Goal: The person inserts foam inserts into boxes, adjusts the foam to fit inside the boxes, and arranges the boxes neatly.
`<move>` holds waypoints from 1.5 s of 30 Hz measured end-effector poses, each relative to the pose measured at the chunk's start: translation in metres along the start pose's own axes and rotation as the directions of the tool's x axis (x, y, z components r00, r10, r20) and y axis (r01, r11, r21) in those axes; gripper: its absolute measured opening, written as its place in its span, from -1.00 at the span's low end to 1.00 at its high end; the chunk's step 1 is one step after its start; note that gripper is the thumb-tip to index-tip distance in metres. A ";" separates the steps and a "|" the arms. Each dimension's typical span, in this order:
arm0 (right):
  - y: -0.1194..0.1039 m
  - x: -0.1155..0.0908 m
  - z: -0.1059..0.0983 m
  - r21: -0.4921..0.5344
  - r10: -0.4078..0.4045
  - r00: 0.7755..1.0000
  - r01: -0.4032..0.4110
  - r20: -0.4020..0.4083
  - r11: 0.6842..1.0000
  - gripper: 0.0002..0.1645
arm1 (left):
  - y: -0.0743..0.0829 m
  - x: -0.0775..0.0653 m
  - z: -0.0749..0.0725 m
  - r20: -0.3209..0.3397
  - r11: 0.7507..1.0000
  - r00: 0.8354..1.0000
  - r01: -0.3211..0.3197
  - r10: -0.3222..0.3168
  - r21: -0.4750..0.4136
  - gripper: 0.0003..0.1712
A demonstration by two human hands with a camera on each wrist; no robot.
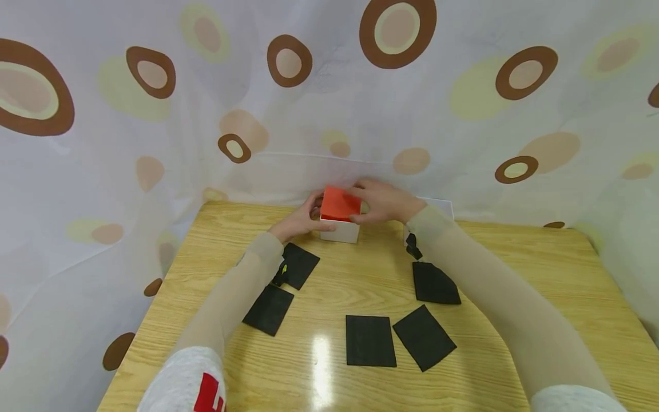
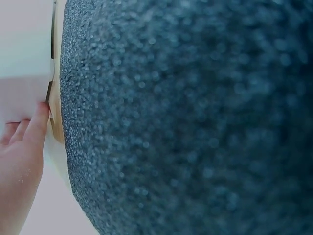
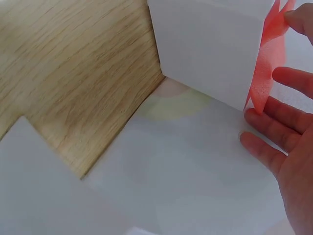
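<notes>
At the back of the table stands a small white box (image 1: 340, 232) with a red, felt-like sheet (image 1: 337, 204) across its top. My left hand (image 1: 302, 222) grips the box's left side, thumb along the front and fingers behind. In the left wrist view, its fingers (image 2: 35, 128) lie against the white wall. My right hand (image 1: 383, 201) is spread over the box's right side. Thumb and index fingertip touch the red sheet (image 3: 265, 73), which bulges past the rim in the right wrist view. The other fingers (image 3: 276, 125) reach the box's back corner.
Several black squares lie on the wooden table (image 1: 319, 303): two by the left forearm, including one black square (image 1: 302, 265), and others nearer the front and right, including another black square (image 1: 370, 340). A white object (image 1: 443, 207) sits partly behind the right wrist. A patterned curtain (image 1: 329, 86) hangs behind.
</notes>
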State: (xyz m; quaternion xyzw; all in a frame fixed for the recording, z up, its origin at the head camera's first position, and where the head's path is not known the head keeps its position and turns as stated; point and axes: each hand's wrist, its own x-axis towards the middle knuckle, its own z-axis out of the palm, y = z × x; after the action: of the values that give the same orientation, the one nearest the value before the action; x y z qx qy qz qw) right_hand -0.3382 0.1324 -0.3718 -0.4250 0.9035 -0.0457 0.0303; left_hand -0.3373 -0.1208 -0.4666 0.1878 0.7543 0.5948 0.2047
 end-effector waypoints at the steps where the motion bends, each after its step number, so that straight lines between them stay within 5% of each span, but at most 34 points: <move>1: 0.000 0.000 -0.001 0.000 0.000 1.000 0.000 0.003 1.000 -0.22 | 0.001 0.000 0.000 -0.002 1.000 1.000 0.006 -0.006 0.001 0.18; 10: 0.002 0.001 0.000 -0.040 -0.061 0.998 0.061 0.000 0.997 -0.43 | 0.006 -0.001 0.002 -0.003 1.000 1.000 0.008 -0.008 0.003 0.16; 19: -0.007 0.005 0.006 -0.107 -0.152 0.985 0.142 -0.081 0.984 -0.38 | 0.007 -0.003 0.003 0.010 1.000 1.000 0.004 -0.004 0.003 0.10; 23: -0.015 0.008 0.011 -0.151 -0.204 0.978 0.194 -0.052 0.969 -0.30 | 0.009 -0.004 0.003 0.016 1.000 1.000 -0.002 0.002 0.004 0.09; 39: -0.018 0.001 0.028 -0.193 -0.136 0.986 0.152 0.094 0.969 -0.26 | -0.002 0.000 0.003 0.011 1.000 1.000 -0.006 0.006 0.004 0.13; 45: -0.017 -0.001 0.029 -0.150 -0.171 0.985 0.174 0.028 0.973 -0.37 | -0.002 0.001 0.003 0.019 1.000 1.000 -0.021 0.021 -0.010 0.13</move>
State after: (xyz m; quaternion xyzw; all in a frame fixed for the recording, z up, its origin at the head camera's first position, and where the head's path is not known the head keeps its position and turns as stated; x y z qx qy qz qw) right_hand -0.3215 0.1211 -0.3990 -0.5033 0.8638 0.0239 0.0005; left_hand -0.3372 -0.1184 -0.4692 0.2003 0.7475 0.5988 0.2064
